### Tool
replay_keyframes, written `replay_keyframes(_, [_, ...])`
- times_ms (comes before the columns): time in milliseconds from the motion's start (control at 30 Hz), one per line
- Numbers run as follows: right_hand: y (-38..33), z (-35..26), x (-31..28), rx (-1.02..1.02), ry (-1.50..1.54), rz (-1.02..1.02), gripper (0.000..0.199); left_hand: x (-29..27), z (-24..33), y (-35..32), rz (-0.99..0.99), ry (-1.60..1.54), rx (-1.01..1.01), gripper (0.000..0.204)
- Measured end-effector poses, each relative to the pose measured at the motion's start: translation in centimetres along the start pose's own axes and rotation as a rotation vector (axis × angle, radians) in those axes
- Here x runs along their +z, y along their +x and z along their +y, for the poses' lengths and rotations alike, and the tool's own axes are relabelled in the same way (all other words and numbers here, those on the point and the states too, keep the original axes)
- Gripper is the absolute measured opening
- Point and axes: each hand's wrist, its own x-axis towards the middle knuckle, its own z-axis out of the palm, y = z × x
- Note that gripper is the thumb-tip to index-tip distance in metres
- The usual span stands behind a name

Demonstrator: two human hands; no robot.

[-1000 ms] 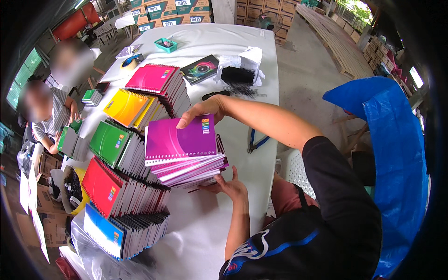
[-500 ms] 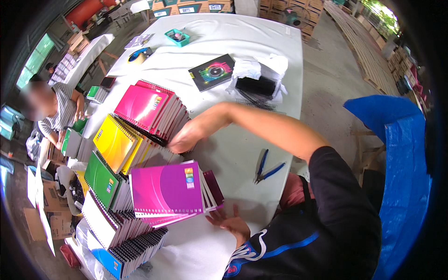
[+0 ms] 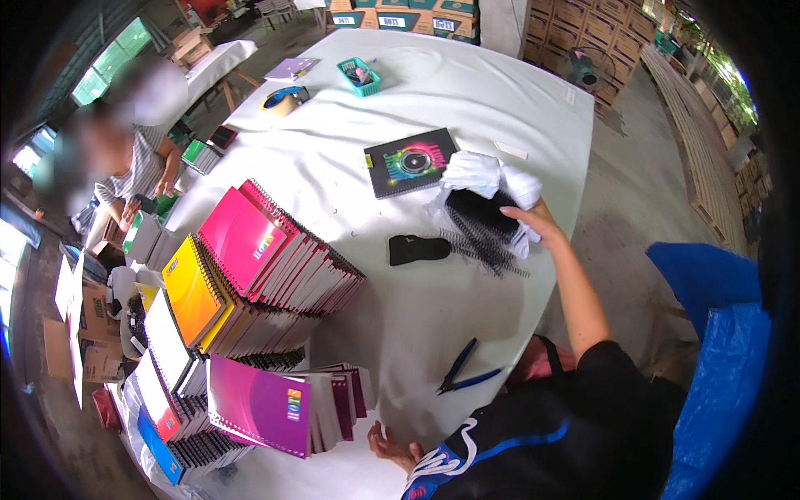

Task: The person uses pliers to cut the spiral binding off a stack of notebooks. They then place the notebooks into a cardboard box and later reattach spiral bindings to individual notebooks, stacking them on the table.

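Observation:
My right hand (image 3: 537, 222) grips the edge of a crumpled white wrapping (image 3: 521, 185) that holds black spiral binding coils (image 3: 475, 237); its thumb lies over the black part. My left hand (image 3: 395, 447) rests on the table with fingers apart, holding nothing, beside a stack of purple spiral notebooks (image 3: 258, 406). Past these stand stacks of yellow notebooks (image 3: 193, 292) and pink notebooks (image 3: 242, 237), along with white-covered notebooks (image 3: 167, 337) and blue notebooks (image 3: 158, 442). Blue-handled cutting pliers (image 3: 467, 371) lie open on the table near my body.
A black cloth-like piece (image 3: 417, 250) and a black-covered notebook (image 3: 408, 162) lie near the wrapping. Farther off are a teal basket (image 3: 358, 77) and a tape roll (image 3: 283, 102). A person in a striped shirt (image 3: 121, 171) handles green notebooks at left. A blue tarp (image 3: 717, 375) hangs at right.
My right hand has moved from beside the yellow and pink stacks to the white wrapping and grips it. My left hand stays by the purple stack. The view has shifted.

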Motion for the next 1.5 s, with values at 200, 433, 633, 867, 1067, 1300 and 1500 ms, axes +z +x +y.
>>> replay_keyframes(200, [-0.1, -2.6, 2.4, -0.517, -0.078, 0.513, 0.046, 0.2, 3.8, 0.6, -0.134, 0.117, -0.122, 0.088])
replay_keyframes(433, [-2.7, 3.8, 4.9, -1.117, -0.501, 0.305, 0.017, 0.6, 3.7, 0.8, -0.178, 0.21, 0.016, 0.087])
replay_keyframes(633, [0.5, -0.3, 3.6, -1.171, -0.238, 0.404, 0.022, 3.2, 5.6, -0.5, 0.096, 0.543, 0.375, 0.08])
replay_keyframes(867, [4.0, 0.1, 3.9, -1.145, -0.109, 0.288, 0.02, 20.0, 12.2, 0.6, -0.429, 0.62, 0.357, 0.069])
replay_keyframes(1067, [3.2, -1.9, 2.4, -1.076, -0.132, 0.167, 0.017, 30.1, 9.3, 2.3, -0.663, 0.74, 0.141, 0.087])
replay_keyframes(1300, [4.6, -0.7, 1.4, -1.02, -0.068, 0.211, 0.021, 35.6, 6.8, 3.0, -0.584, 0.948, 0.144, 0.084])
replay_keyframes(1500, [4.0, 0.2, -0.1, -1.289, -0.114, 0.127, 0.02, 37.3, 5.4, 5.7, -0.425, 0.91, 0.06, 0.083])
